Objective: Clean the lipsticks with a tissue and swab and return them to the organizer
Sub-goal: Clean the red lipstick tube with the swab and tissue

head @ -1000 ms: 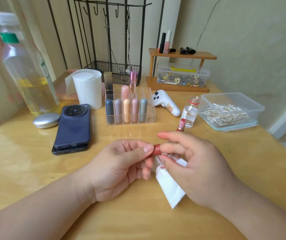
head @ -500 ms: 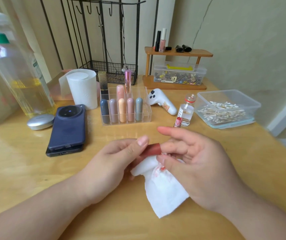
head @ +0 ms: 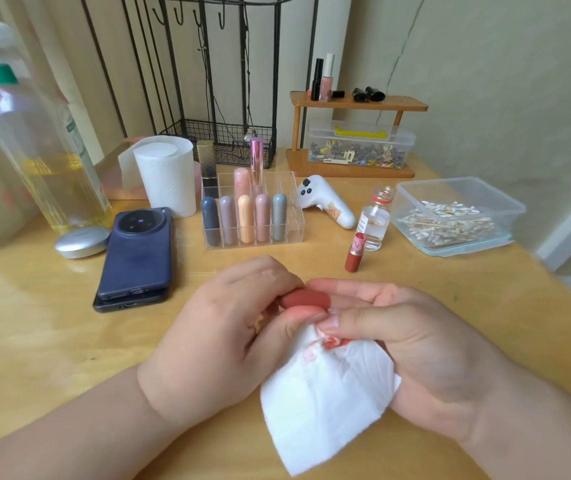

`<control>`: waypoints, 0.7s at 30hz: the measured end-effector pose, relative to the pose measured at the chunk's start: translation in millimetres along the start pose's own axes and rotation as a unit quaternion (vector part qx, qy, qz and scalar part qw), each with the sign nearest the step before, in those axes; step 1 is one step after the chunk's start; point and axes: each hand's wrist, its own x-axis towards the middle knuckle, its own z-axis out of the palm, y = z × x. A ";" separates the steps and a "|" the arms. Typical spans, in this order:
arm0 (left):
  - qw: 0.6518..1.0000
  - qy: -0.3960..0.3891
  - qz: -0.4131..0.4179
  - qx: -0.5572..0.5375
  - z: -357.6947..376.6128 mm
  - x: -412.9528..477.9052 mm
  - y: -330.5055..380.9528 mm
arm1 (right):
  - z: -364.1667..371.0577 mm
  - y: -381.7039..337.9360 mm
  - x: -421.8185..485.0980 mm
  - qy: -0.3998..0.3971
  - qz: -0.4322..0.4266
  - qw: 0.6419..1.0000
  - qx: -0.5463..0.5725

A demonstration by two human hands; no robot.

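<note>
At frame centre we are gripping the red cap (head: 306,298) in our left hand (head: 221,334) and pinching the stained tissue (head: 325,403) in our right hand (head: 422,348), uncapped lipstick (head: 355,252) standing right of the organizer (head: 292,220).

Phones (head: 135,258) and uncapped lipstick (head: 354,254) flank the bare tabletop (head: 190,265) before the organizer (head: 292,223).

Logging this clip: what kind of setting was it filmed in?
Most likely a home vanity table in a room corner: a clear acrylic lipstick organizer with capped pastel tubes, a small wooden shelf holding nail-polish bottles, and a black wire jewellery stand against the wall, all on a light wooden tabletop.
</note>
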 end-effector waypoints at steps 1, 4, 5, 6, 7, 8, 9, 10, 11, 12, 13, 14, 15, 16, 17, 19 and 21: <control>1.000 -0.001 0.002 -0.002 -0.4 0.7 -0.2 | -0.5 -1.0 -0.1 -0.005 0.002 1.000 0.002; 1.000 0.000 -0.004 -0.013 -0.6 0.5 -0.4 | -1.8 -3.2 0.3 0.005 0.004 1.000 -0.011; 1.000 0.005 -0.005 -0.011 -0.6 0.5 -0.3 | -2.4 -3.7 0.6 0.008 0.006 1.000 -0.015; 1.000 0.009 -0.003 -0.006 -0.7 0.6 -0.5 | -3.2 -4.5 0.9 0.012 0.012 1.000 -0.014; 1.000 0.010 -0.002 -0.001 -0.8 0.6 -0.9 | -5.4 -5.3 1.0 0.019 0.018 1.000 -0.012; 1.000 0.008 -0.002 0.002 -0.8 0.3 -1.1 | -6.5 -6.8 0.6 0.026 0.025 0.999 -0.011; 1.000 0.007 -0.004 0.004 -1.1 -0.2 -1.4 | -7.6 -8.2 0.5 0.026 0.030 0.999 -0.010; 1.000 0.008 -0.011 0.004 -1.1 -1.1 -1.7 | -7.5 -9.5 0.2 0.023 0.035 0.999 -0.009; 1.000 0.011 -0.027 0.000 -0.1 -2.1 -2.3 | -7.6 -10.6 0.2 0.020 0.038 0.999 -0.008; 0.998 0.020 -0.056 -0.008 0.4 -1.8 0.0 | -7.7 -11.7 0.8 0.022 0.038 0.999 -0.004; 0.993 0.033 -0.105 -0.036 1.7 -2.2 1.3 | -9.0 -12.6 2.1 0.025 0.032 0.999 0.004; 0.979 0.045 -0.175 -0.094 2.8 -1.9 0.9 | -9.0 -14.0 2.8 0.029 0.021 0.999 0.012; 0.946 0.050 -0.258 -0.190 3.4 -0.8 -2.4 | -10.4 -15.4 3.8 0.035 0.005 0.999 0.018; 0.891 0.036 -0.327 -0.312 3.2 -0.1 -8.5 | -12.9 -16.8 5.1 0.041 -0.014 0.999 0.021; 0.823 0.012 -0.362 -0.437 2.7 -1.3 -14.8 | -15.7 -17.9 6.4 0.041 -0.033 0.998 0.020; 0.700 -0.035 -0.373 -0.608 -0.5 -4.4 -20.2 | -20.4 -17.6 9.2 0.023 -0.060 0.998 0.006; 0.657 -0.082 -0.361 -0.657 0.1 -6.9 -20.3 | -23.7 -13.7 11.6 0.005 -0.069 0.998 -0.012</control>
